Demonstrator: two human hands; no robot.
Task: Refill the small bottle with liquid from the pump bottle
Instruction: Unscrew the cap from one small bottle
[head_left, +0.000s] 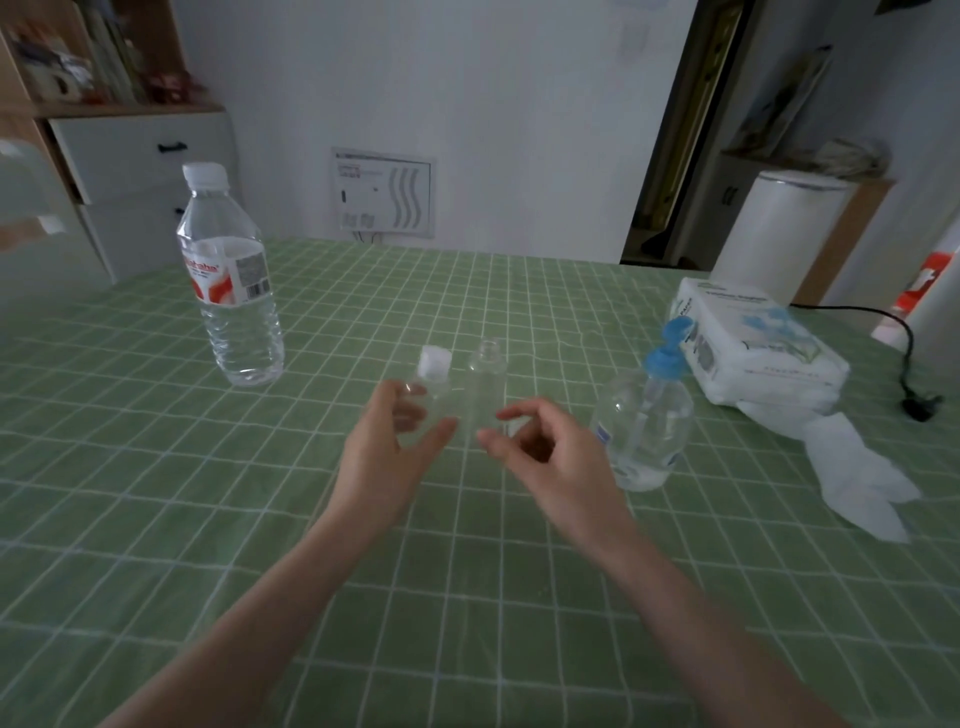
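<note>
Head view: two small bottles (434, 387) (488, 384), one pump bottle (647, 415), two hands (387, 447) (550, 452).

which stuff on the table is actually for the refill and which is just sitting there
For the job: pump bottle with blue pump; open small bottle; capped small bottle, beside it; left hand and right hand, both near the small bottles.

Lying about: water bottle; tissue pack; loose tissue; black cable.

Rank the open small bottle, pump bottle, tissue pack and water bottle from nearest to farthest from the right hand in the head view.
From the right hand:
1. Open small bottle, just beyond its fingertips.
2. Pump bottle, to its right.
3. Tissue pack, farther right, behind the pump bottle.
4. Water bottle, far left.
</note>
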